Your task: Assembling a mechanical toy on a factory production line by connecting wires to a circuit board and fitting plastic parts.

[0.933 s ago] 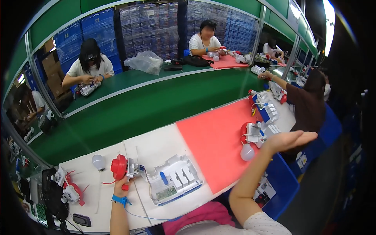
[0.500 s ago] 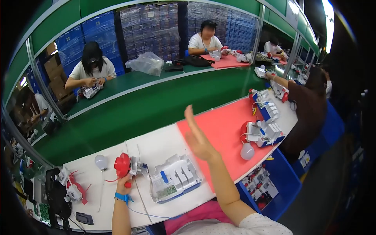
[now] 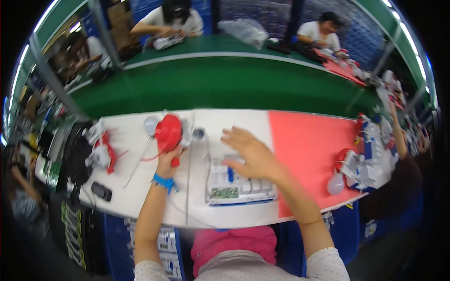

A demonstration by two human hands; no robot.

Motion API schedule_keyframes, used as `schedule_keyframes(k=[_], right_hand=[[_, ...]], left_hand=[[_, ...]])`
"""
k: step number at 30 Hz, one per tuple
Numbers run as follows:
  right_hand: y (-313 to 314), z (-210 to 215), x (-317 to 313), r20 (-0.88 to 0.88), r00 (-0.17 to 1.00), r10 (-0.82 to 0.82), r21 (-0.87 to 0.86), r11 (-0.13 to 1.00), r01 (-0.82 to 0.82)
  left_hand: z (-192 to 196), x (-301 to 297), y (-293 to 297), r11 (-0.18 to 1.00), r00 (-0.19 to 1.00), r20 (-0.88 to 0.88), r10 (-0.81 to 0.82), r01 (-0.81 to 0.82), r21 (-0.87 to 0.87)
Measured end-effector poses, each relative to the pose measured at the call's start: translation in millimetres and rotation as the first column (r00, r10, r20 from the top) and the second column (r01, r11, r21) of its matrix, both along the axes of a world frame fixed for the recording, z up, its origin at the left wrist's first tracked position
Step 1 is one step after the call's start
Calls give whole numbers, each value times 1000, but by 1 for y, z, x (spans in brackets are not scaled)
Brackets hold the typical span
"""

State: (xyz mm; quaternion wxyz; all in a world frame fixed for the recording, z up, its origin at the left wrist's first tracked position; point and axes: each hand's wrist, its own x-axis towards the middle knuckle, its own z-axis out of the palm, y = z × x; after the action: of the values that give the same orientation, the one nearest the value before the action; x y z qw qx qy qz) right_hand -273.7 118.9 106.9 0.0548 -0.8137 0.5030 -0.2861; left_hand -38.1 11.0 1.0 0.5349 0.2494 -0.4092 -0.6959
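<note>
My left hand [image 3: 169,164], with a blue band at its wrist, is closed around a red dome-shaped part [image 3: 168,133]. White plastic and a small dark piece are attached at its right side, and a red wire hangs from it. My right hand [image 3: 253,157] is slightly blurred, its fingers spread and nothing in them. It hovers over a white plastic housing [image 3: 255,188] lying on the white table [image 3: 206,122]. Inside the housing are a green circuit board [image 3: 224,193] and a blue strip [image 3: 230,174]. A cable runs from the dark piece down to the housing.
A white bulb [image 3: 151,125] lies behind my left hand. Further left are a red-and-white assembly [image 3: 110,154], a black bag [image 3: 75,154] and a dark phone-like object [image 3: 101,191]. On the red mat [image 3: 300,159], more assemblies [image 3: 349,161] sit at right. Co-workers [image 3: 176,18] work across the green divider.
My right hand has come from above the red mat to over the white housing. My left hand keeps hold of the red part. The whole view has swung to the left.
</note>
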Motion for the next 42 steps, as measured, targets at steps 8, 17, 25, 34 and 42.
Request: schedule_keyframes(k=[8,17,25,34,42], right_hand=[[-30,-3,17,313,949,39,-45,999,-26],[-23,-5,14,356,929,-104,257,966,10],[-20,-11,21,474,878,-64,349,929,-121],[-25,-1,-6,567,820,-78,470,848,-244],[-30,9,-27,571,816,-96,291,952,-92]], left_hand=[[52,-63,22,662,796,215,566,-283,-694],[14,-63,20,575,680,156,717,-450,-683],[13,-68,34,522,662,204,722,-326,-788],[34,-54,28,713,847,192,496,-272,-646],[31,-17,13,940,940,-45,-339,341,20]])
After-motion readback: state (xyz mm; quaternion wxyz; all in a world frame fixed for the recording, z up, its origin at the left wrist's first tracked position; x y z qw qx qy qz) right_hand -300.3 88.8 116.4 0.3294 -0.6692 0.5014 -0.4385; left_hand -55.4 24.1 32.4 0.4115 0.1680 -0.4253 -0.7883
